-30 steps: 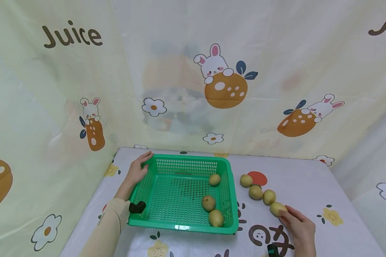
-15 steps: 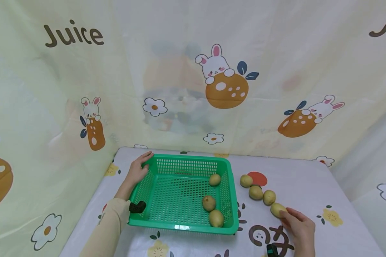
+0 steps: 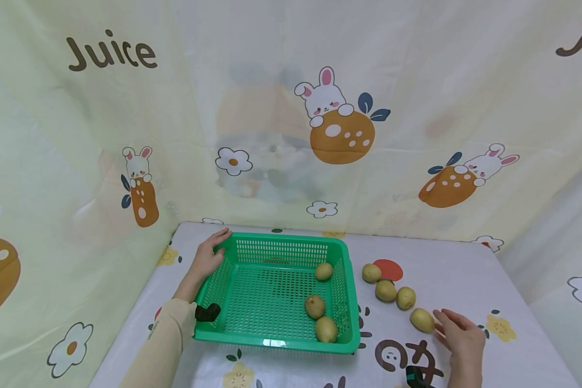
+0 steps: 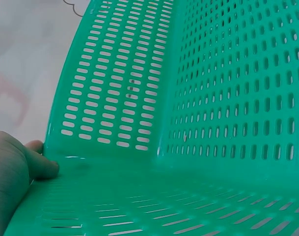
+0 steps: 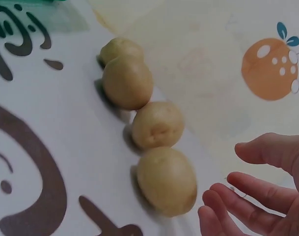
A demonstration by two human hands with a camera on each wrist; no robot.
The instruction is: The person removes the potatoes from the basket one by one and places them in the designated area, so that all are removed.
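Note:
My left hand (image 3: 208,260) grips the rim of a green plastic basket (image 3: 276,343) at its far left corner. In the left wrist view the thumb lies over the inner side of the basket wall (image 4: 110,73). My right hand (image 3: 461,337) is beside the nearest potato (image 3: 422,320) of a slanting row on the table, its fingers spread and holding nothing. Farther along the row are a second potato (image 3: 406,298), another potato (image 3: 385,290) and a far potato (image 3: 371,272). The right wrist view shows a small gap between the fingertips (image 5: 208,196) and the near potato (image 5: 167,182).
Three potatoes lie in the basket's right part: a far one (image 3: 324,271), a browner one (image 3: 314,306) and a front one (image 3: 326,329). A printed cloth (image 3: 465,275) covers the table. Printed curtains (image 3: 271,108) hang behind and at both sides.
My right hand has let go of the nearest potato and drawn slightly right. That potato now lies a little nearer and apart from the row. The left hand has not moved.

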